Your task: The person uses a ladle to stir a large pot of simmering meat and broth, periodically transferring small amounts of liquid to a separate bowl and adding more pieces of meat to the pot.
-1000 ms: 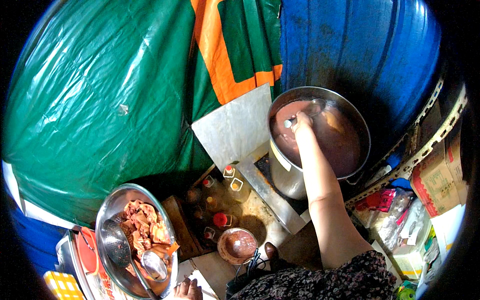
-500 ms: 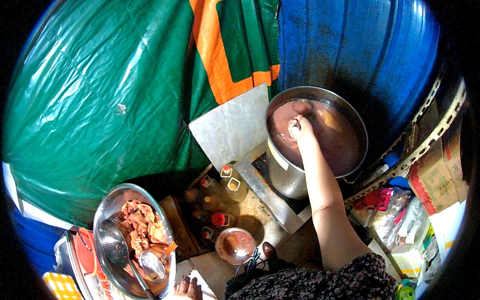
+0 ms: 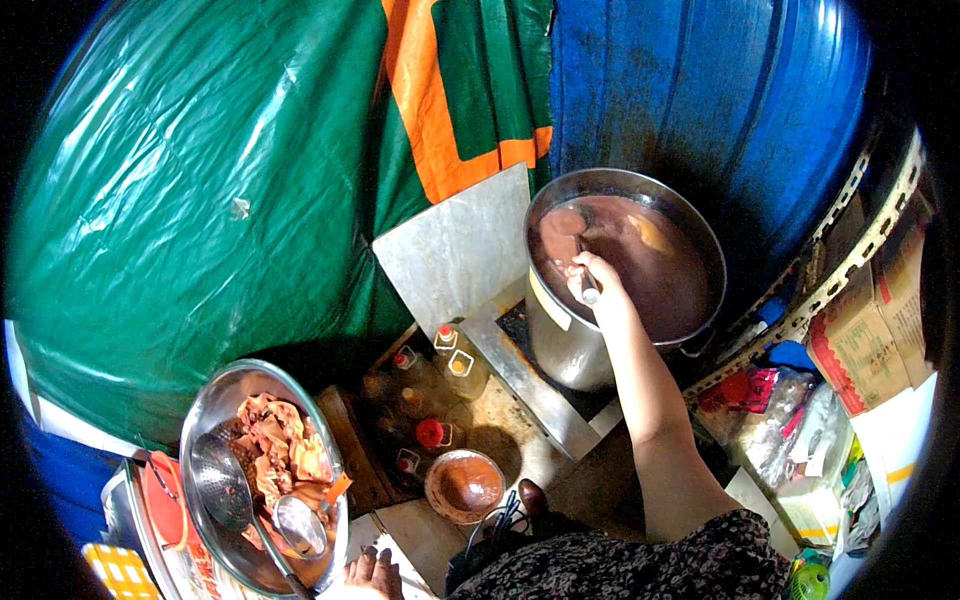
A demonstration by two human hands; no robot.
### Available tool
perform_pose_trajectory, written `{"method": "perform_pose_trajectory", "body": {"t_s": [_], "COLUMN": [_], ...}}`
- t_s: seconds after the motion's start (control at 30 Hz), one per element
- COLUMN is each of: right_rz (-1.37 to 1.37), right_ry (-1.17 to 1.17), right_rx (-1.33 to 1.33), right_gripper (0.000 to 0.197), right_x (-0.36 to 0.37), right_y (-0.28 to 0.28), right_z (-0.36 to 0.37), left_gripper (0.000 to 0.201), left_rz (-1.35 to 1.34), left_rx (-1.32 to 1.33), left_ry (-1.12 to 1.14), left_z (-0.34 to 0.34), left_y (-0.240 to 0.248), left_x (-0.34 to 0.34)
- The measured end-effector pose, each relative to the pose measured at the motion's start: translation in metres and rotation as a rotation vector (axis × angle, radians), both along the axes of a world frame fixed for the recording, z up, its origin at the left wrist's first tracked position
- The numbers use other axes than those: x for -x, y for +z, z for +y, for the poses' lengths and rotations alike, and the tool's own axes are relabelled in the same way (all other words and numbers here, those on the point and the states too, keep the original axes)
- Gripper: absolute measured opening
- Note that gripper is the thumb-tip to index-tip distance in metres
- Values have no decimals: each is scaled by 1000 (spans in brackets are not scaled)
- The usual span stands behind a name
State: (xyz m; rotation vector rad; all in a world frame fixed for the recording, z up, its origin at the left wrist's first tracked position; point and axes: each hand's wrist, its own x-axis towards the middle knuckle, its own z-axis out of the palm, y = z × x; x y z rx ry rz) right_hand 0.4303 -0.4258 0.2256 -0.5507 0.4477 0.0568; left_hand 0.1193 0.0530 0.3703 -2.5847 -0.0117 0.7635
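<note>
At lower left, a steel basin [image 3: 214, 405] holds a perforated skimmer [image 3: 225, 480]; just right of it is the left hand [image 3: 373, 573], grip unclear. Farther right, over the steel stockpot [image 3: 562, 352], the right hand [image 3: 596, 278] clamps 1 ladle [image 3: 590, 296] by its handle, long axis pointing away from the body, dipper end ahead and slightly left.

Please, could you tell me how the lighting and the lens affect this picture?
Head view: glare streaks the green tarp; the blue panel darkens into shadow beside the steel pot; the white sheet looks overexposed; the perforated strip appears bowed, probably by the fisheye lens.
</note>
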Motion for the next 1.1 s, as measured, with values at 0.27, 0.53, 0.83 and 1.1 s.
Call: {"method": "perform_pose_trajectory", "body": {"t_s": [0.27,0.53,0.83,1.1], "right_rz": [49,-8,-44,-46], "right_ry": [138,245,325,257], "right_rx": [-39,-85,-351,-160], "right_gripper": [13,13,19,17], "right_x": [38,68,106,152], "right_y": [4,24,64,99], "right_z": [3,6,0,17], "left_gripper": [42,41,43,39], "left_rz": [-459,-658,-750,-593], "left_rx": [427,417,-187,-105], "left_ry": [-352,-507,-644,-549], "left_z": [49,67,67,53], "left_y": [-40,-56,-60,-24], "left_x": [25,41,56,64]}}
